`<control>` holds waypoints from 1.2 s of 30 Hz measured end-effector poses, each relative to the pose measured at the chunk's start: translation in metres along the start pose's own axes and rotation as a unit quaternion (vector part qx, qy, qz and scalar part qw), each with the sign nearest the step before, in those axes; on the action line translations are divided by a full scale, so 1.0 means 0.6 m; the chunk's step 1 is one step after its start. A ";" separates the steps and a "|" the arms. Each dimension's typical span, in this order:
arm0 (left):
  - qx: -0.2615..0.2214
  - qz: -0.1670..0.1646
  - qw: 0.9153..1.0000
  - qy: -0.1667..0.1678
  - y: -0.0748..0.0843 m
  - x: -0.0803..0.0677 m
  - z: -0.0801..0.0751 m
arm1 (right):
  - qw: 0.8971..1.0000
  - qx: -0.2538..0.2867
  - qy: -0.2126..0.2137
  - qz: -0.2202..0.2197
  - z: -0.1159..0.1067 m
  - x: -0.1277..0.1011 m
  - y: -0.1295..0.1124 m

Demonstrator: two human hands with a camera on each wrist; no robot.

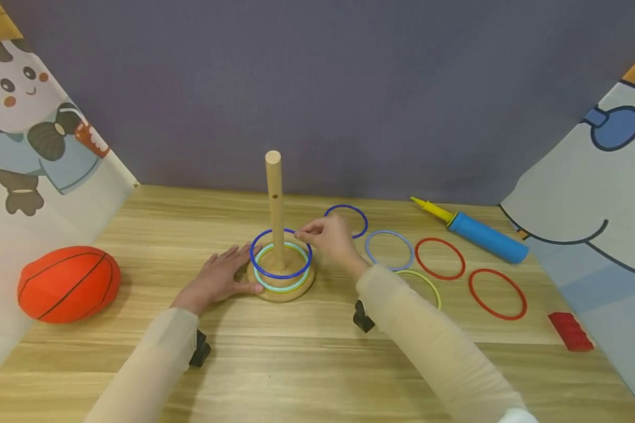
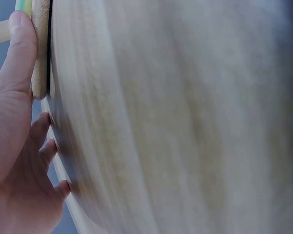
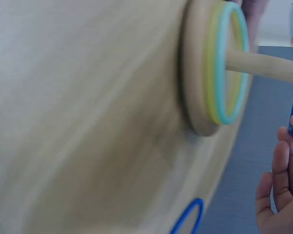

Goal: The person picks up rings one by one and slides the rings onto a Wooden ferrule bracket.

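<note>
A wooden peg (image 1: 276, 202) stands upright on its round wooden base (image 1: 277, 298). Around its foot lie a turquoise ring (image 3: 219, 63) and, beneath that, a yellow-green ring (image 3: 212, 87). My right hand (image 1: 330, 238) pinches the near-right rim of a dark blue ring (image 1: 280, 276) between thumb and fingertips. That ring encircles the peg, held above the turquoise one. My left hand (image 1: 219, 279) lies at the base's left side, fingers spread. Its thumb (image 2: 20, 53) presses along the base's edge, while the other fingertips rest on the table.
Right of the peg lie another dark blue ring (image 1: 367, 222), a light blue ring (image 1: 414, 255), a yellow-green ring (image 1: 438, 294) and two red rings (image 1: 463, 267). A blue pump (image 1: 487, 236) and a red block (image 1: 570, 332) are farther right. An orange basketball (image 1: 69, 284) sits left.
</note>
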State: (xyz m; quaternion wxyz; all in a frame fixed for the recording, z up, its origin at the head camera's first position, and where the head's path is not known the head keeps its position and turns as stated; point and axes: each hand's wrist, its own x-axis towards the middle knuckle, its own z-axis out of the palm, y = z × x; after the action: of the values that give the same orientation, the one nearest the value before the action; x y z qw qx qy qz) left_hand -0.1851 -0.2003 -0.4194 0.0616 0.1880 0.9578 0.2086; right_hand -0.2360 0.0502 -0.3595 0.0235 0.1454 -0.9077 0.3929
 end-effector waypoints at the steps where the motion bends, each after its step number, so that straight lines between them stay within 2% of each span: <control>1: 0.001 0.000 1.000 -0.001 0.000 0.000 0.000 | 1.000 0.002 0.000 0.000 0.005 -0.001 0.005; 5: 0.003 -0.004 1.000 -0.004 0.001 0.000 0.000 | 1.000 0.016 0.006 0.011 0.023 -0.005 0.019; 12: -0.001 -0.006 1.000 -0.007 0.001 0.001 0.001 | 1.000 0.017 0.025 0.003 0.044 -0.006 0.036; 25: -0.007 -0.006 1.000 -0.010 0.004 0.002 0.000 | 0.999 -0.019 0.028 -0.006 0.055 -0.006 0.043; 36: -0.005 -0.005 1.000 -0.010 0.004 0.002 -0.002 | 0.997 -0.070 0.014 -0.039 0.061 -0.002 0.050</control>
State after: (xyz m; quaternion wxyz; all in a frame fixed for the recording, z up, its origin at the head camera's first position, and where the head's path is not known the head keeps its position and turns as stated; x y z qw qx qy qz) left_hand -0.1857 -0.1982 -0.4174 0.0730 0.1845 0.9570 0.2116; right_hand -0.2410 0.0435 -0.4064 0.0614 0.1731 -0.9262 0.3292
